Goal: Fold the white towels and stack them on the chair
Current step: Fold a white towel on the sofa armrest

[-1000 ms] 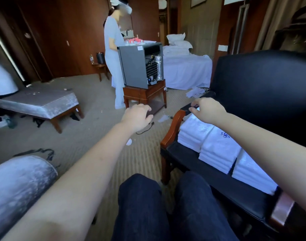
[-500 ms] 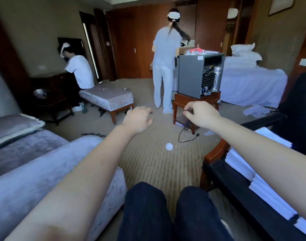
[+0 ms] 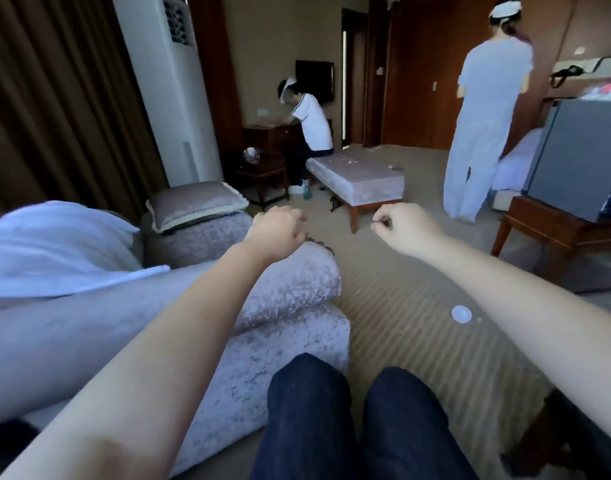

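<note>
A loose white towel lies spread over the grey velvet sofa at the left. My left hand hovers above the sofa's rolled arm, to the right of the towel, with fingers hanging loosely curled and nothing in them. My right hand is held in the air over the carpet, fingers curled in and empty. Only a dark corner of the chair shows at the bottom right; the folded towels on it are out of view.
A person stands by a grey fridge on a wooden stand at the right. Another person sits at the far end of an upholstered bench. A white disc lies on the carpet.
My view has swung left, away from the chair with its folded towels, toward the sofa and the loose towel. Both hands moved left with it, the right one leaving the chair arm.
</note>
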### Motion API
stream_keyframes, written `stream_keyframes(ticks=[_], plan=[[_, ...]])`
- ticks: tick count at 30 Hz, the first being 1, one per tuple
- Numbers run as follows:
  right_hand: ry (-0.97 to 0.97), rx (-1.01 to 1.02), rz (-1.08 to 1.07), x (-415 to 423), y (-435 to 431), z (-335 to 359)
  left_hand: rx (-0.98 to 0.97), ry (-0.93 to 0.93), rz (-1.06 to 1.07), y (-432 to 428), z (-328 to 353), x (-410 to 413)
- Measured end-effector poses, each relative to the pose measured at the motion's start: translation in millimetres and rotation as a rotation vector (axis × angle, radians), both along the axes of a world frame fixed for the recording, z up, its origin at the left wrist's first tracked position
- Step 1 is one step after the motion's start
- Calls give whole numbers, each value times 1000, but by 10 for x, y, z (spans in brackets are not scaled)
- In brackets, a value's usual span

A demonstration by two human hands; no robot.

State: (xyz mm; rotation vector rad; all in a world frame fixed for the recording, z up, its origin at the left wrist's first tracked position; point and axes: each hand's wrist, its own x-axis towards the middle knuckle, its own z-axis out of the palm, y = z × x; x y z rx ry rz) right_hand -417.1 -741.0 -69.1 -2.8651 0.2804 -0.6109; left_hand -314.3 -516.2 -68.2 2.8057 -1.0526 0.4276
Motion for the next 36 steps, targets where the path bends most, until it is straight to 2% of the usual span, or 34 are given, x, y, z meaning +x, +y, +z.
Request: stream_keyframes(ticks=[10, 17, 25, 28, 32, 36], plan=[[50, -23, 361, 986, 1166, -75, 9, 3, 352, 1355, -159, 207], [93, -34, 596, 1552, 2064, -238, -90, 38, 563, 2253, -324, 113], [62, -2, 766, 1974, 2972, -760, -92, 104, 778, 2999, -611, 134], [8, 76, 835, 2114, 3218, -860, -131, 44, 816, 3161, -682, 234], [-156, 189, 863, 2343, 3539, -850, -161, -63, 851, 3357, -713, 494], [-154, 205, 863, 2588, 3868, -858, -191, -207, 825, 3486, -703, 837]])
